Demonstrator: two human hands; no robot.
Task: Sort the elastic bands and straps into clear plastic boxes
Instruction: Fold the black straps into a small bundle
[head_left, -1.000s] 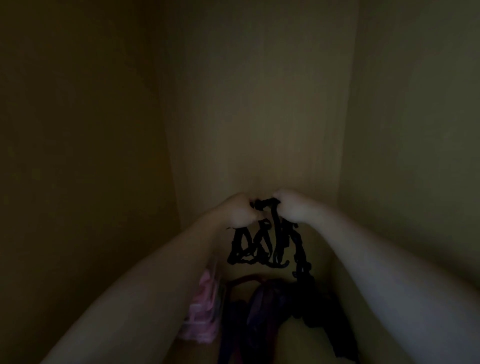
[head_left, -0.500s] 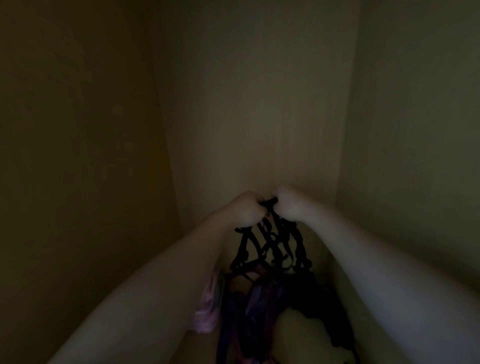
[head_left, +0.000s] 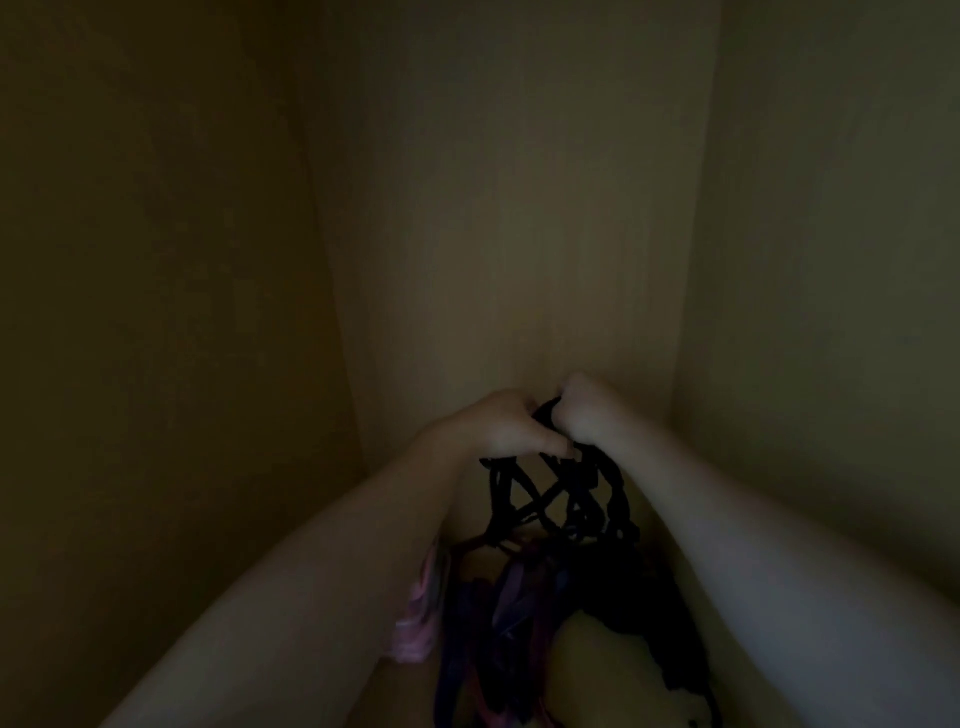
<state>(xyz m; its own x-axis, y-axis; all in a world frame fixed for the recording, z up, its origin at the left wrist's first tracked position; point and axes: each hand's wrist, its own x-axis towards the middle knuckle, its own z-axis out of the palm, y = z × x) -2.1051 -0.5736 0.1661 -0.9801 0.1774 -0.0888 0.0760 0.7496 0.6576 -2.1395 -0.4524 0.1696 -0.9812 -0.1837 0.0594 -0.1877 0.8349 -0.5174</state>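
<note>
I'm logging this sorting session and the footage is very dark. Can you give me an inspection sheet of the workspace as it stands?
Surface: pale floor of a dim enclosure, mostly covered.
Job's things: tangle of black straps held up; purple straps and dark fabric piled below.
Clutter: pink striped item at the left of the pile.
Grippers: left hand and right hand both shut on the black tangle.
Cables: nothing seen.
Surroundings: plain panels; clear boxes not seen.
</note>
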